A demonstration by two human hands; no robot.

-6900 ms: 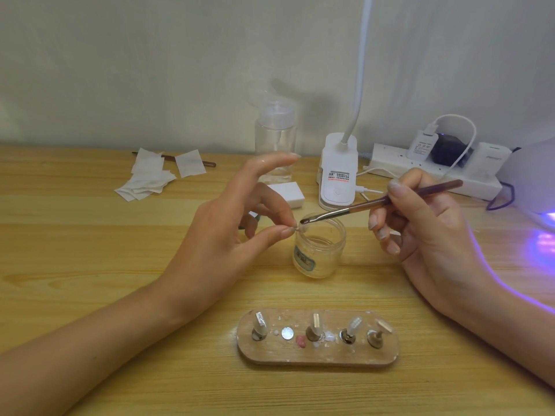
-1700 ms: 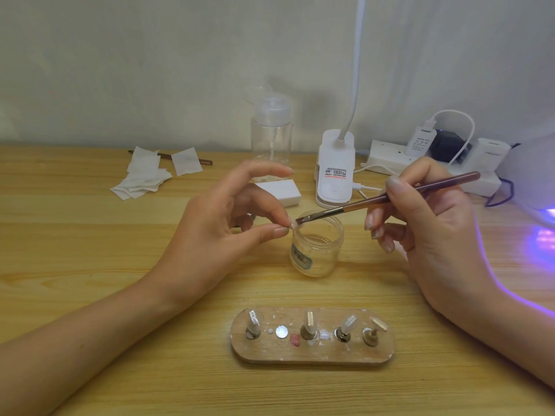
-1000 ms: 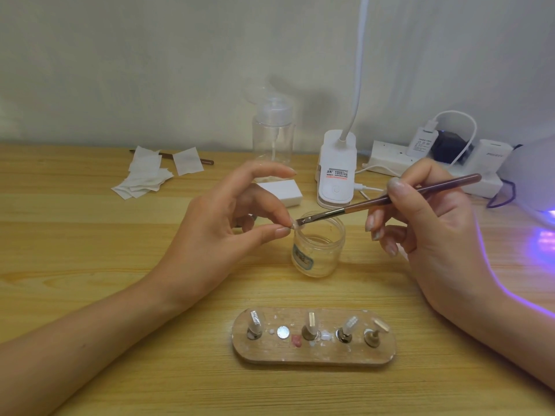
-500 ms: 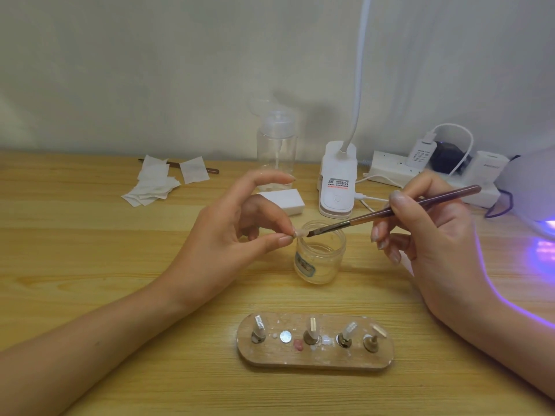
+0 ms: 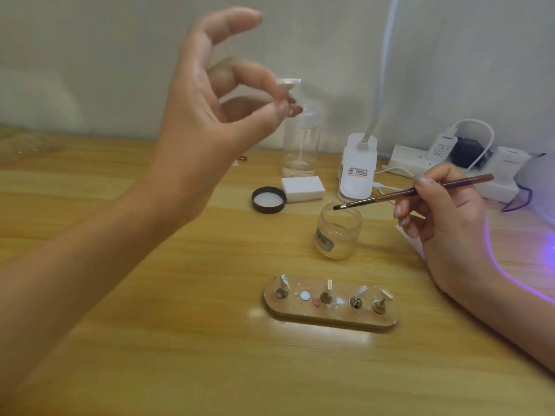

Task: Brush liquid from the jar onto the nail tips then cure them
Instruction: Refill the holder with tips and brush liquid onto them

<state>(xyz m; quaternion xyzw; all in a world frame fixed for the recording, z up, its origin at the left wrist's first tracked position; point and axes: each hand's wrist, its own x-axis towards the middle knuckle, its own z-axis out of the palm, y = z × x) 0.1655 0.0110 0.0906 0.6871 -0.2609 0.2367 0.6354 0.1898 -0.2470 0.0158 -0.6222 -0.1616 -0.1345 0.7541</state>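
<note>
My left hand (image 5: pixel 210 94) is raised high above the table and pinches a small clear nail tip (image 5: pixel 287 82) between thumb and finger, blurred by motion. My right hand (image 5: pixel 444 217) grips a brown-handled brush (image 5: pixel 414 192), its bristles hovering over the mouth of the open clear jar (image 5: pixel 338 232). The jar's black lid (image 5: pixel 268 199) lies to its left. A wooden holder (image 5: pixel 330 309) in front carries several nail tips on small stands.
A clear pump bottle (image 5: pixel 301 139), a white block (image 5: pixel 303 188), a white lamp base (image 5: pixel 358 169) and a power strip (image 5: pixel 450 166) with chargers stand at the back. The curing lamp (image 5: pixel 540 181) glows purple at the right edge.
My left hand has lifted the nail tip up and away from the brush and jar. The brush stays over the jar mouth. The view has tilted up a little.
</note>
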